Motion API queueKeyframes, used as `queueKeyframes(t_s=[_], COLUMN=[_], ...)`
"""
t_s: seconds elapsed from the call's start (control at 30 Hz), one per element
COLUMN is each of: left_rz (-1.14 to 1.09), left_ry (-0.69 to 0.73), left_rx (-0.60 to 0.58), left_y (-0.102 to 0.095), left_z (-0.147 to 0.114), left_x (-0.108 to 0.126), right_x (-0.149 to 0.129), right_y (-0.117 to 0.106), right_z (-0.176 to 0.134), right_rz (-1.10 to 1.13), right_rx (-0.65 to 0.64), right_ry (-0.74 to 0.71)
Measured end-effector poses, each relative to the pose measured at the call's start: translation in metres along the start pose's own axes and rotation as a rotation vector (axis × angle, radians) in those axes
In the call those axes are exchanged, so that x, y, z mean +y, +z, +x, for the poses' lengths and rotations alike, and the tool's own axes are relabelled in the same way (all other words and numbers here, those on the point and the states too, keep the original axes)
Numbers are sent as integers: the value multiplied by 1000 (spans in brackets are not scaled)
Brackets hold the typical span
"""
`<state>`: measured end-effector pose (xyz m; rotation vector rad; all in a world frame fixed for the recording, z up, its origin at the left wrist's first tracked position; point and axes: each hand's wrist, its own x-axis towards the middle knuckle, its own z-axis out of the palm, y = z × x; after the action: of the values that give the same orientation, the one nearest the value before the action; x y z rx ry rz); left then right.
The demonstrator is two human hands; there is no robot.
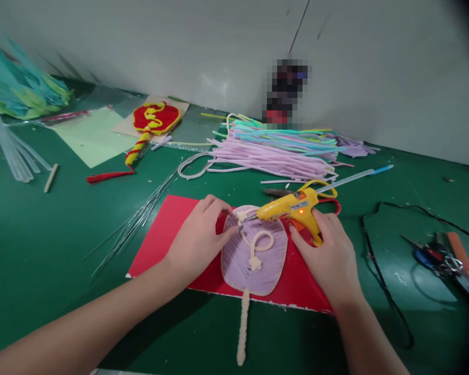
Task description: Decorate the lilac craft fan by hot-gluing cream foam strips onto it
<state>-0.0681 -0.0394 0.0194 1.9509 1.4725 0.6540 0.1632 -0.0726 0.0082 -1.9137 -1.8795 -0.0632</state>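
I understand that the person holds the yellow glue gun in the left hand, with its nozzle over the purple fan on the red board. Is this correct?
Not quite: the head view shows the yellow glue gun in the right hand, with its nozzle over the purple fan on the red board.

The light is dim and cool, leaving the wall (375,88) grey with a hazy glare low left of centre, while the table (62,234) shows a pale sheen at right. A tiny orange glow marks the glue gun (293,204). Blackness eats the upper right corner, pixelation masks one patch (284,91), and the fingers (214,207) look slightly soft.
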Motion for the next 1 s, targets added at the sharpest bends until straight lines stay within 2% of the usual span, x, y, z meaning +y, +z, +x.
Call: queueKeyframes(t_s=[0.23,0.6,0.83,1.0], left_rz=[153,411,282,167], left_ry=[-73,-170,-295,-264], left_rx=[-89,-59,-21,79], left_y=[13,18,27,34], left_z=[-2,2,-9,-17], left_x=[9,27,25,22], right_x=[2,-1,-2,-5], right_y=[4,6,5,3], right_z=[-3,-6,-7,-9], right_rz=[-82,-153,-112,-110], right_rx=[60,22,59,77], right_ry=[-82,-62,-77,-103])
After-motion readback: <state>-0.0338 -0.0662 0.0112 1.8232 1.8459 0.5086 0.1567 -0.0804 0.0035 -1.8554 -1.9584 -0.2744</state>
